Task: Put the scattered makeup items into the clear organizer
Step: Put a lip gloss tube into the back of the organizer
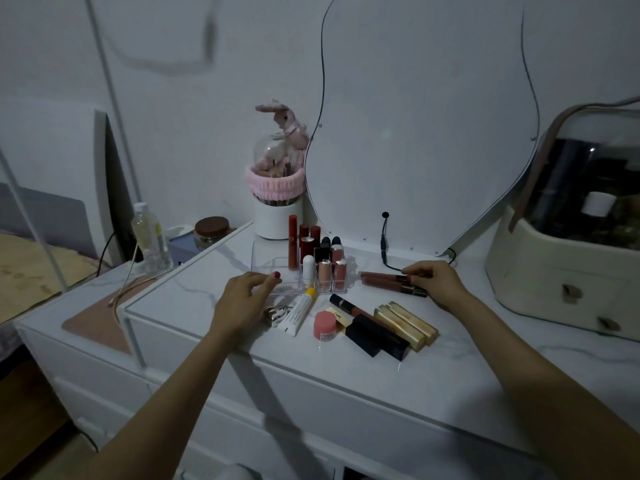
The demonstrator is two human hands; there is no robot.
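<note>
Organizer: the clear organizer point(277, 268) stood on the white marble-look surface point(433, 368), towards the back, just in front of the wavy mirror point(422, 133).
Inside it: upright lipsticks and glosses point(320, 261) filled its right-hand compartments; the left part looked bare, though the clear walls made that hard to judge.
Left hand: the left hand point(242, 299) rested at the organizer's front left corner, its fingers loosely bent and a little apart, a red-nailed fingertip touching the clear edge; it gripped nothing that I could see.
Right hand: the right hand point(433, 280) lay to the right of the organizer, its fingers pinched on the dark cap end of two brownish lip gloss tubes point(384, 282) lying side by side on the surface.
In front of the organizer: a white tube with a yellow cap point(299, 311) lay tilted, its cap just beside the front wall; a small silver clip point(275, 313) was to that tube's left.
Further front and right: a pink jar point(325, 325), a slim dark-capped gloss point(349, 306), two dark lipstick cases point(377, 337) and two gold tubes point(405, 323) lay close together.
Left of the mirror: a white brush holder with a clear dome and pink band point(275, 188).
Far right: a cream cosmetics case point(554, 271).
</note>
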